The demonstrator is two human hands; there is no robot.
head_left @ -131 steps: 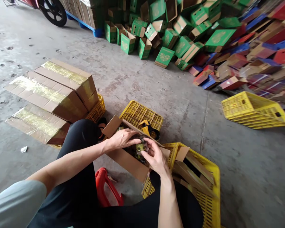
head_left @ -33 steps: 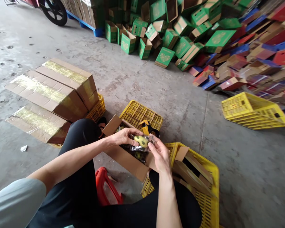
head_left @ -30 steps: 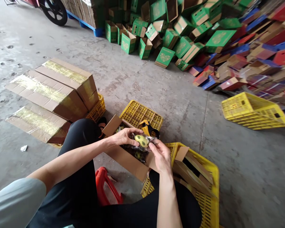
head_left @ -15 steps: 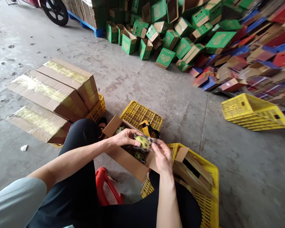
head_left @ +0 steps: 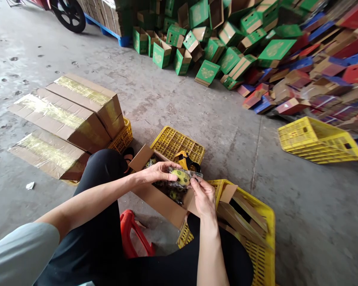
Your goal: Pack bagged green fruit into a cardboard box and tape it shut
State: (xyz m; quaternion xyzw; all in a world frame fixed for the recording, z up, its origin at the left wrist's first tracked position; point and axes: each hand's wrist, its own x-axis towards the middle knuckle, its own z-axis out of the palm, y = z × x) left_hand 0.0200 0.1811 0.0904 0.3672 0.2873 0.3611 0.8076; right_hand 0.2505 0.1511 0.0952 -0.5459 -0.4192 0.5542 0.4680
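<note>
Between my two hands is a yellow-green fruit (head_left: 180, 177) in a clear plastic bag with dark print. My left hand (head_left: 158, 173) grips the bag's left end, thumb in front. The fingers of my right hand (head_left: 204, 194) pinch its right end. The bag is held above an open cardboard carton (head_left: 159, 205), its flaps folded out. Inside the carton lie more bagged fruits (head_left: 175, 195), partly hidden by my hands. Just beyond the carton, a yellow and black tape dispenser (head_left: 185, 159) rests on an upturned yellow crate (head_left: 179, 139).
Taped cartons (head_left: 68, 113) stand on yellow crates at left. A red stool (head_left: 133, 234) is by my legs. At right, a yellow crate (head_left: 261, 254) holds cardboard, and another yellow crate (head_left: 319, 141) lies farther off. Green boxes (head_left: 207, 73) and red-blue boxes (head_left: 292, 105) are heaped behind.
The bag's right end is spread out flatter and straighter, and my right fingers have shifted slightly along it. My left hand has barely moved.
</note>
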